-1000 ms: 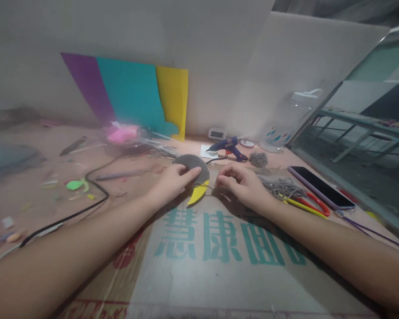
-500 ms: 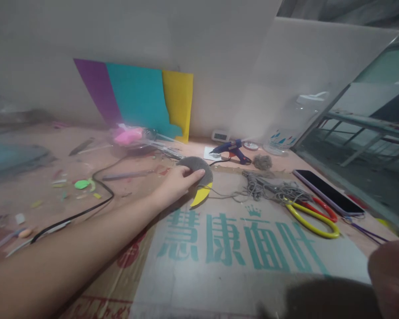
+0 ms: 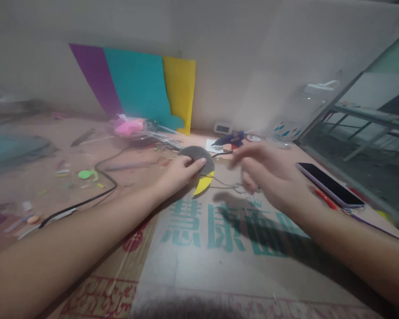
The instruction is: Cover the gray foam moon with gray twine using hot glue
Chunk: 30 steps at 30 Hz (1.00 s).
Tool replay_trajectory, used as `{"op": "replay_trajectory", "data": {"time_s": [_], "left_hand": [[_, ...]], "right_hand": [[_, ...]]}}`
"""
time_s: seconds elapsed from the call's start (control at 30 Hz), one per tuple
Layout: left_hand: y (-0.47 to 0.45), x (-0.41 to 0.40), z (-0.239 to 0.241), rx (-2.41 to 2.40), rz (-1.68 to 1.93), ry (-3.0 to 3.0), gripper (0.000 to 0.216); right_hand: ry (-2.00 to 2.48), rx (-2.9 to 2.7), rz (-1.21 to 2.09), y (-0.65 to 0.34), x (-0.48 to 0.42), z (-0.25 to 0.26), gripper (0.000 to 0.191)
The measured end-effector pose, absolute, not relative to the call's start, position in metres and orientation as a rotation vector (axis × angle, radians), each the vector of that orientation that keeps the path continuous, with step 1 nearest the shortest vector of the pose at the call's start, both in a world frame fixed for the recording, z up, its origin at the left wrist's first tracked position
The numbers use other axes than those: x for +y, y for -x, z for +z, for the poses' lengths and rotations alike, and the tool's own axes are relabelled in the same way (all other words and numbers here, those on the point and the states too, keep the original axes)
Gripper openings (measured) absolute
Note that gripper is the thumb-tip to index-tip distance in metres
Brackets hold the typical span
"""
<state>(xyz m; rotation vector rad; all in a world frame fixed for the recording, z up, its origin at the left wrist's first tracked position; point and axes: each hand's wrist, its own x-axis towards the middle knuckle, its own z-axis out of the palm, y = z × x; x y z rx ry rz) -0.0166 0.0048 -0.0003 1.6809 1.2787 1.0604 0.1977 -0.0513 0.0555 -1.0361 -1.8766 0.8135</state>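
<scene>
- One crescent (image 3: 209, 165), gray with a yellow tip, sits in the person's left hand (image 3: 183, 173), its thumb and fingers gripping the gray part, above the middle of the worktable.
- One right hand (image 3: 269, 173), blurred, is raised to the crescent's right, fingers loosely parted; I can't tell whether it touches the gray yarn (image 3: 219, 182) running from the crescent.
- Three bands of color, purple, teal and yellow (image 3: 181, 91), stand against the wall.
- One blue glue gun (image 3: 231, 138), one smartphone (image 3: 329, 185), one clear lidded jug (image 3: 314, 104) and one small digital clock (image 3: 222, 128), display too small to read.
- One pale sheet (image 3: 199, 274) carries large teal Chinese characters; the leftmost reads 慧, others are shadowed or covered.
</scene>
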Motion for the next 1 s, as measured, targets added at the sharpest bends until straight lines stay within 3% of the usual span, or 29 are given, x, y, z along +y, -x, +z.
{"op": "replay_trajectory", "data": {"time_s": [0.2, 0.47, 0.73, 0.87, 1.0], "left_hand": [[0.016, 0.008, -0.004, 1.209, 1.108, -1.606, 0.039], [0.016, 0.009, -0.009, 1.184, 1.128, -1.567, 0.041], [0.016, 0.011, -0.008, 1.248, 1.126, -1.679, 0.043], [0.016, 0.01, -0.007, 1.251, 1.125, -1.659, 0.043], [0.013, 0.01, -0.01, 1.177, 1.141, -1.57, 0.042]], "right_hand": [[1.308, -1.791, 1.142, -0.189, -0.016, 0.017, 0.053], [1.293, -1.961, 1.191, -0.198, -0.008, 0.028, 0.054], [1.357, -2.483, 0.743, -0.234, -0.011, 0.076, 0.041], [1.533, -2.56, 0.301, -0.254, 0.01, 0.084, 0.03], [1.859, -2.441, -0.058, -0.268, 0.046, 0.076, 0.035]]}}
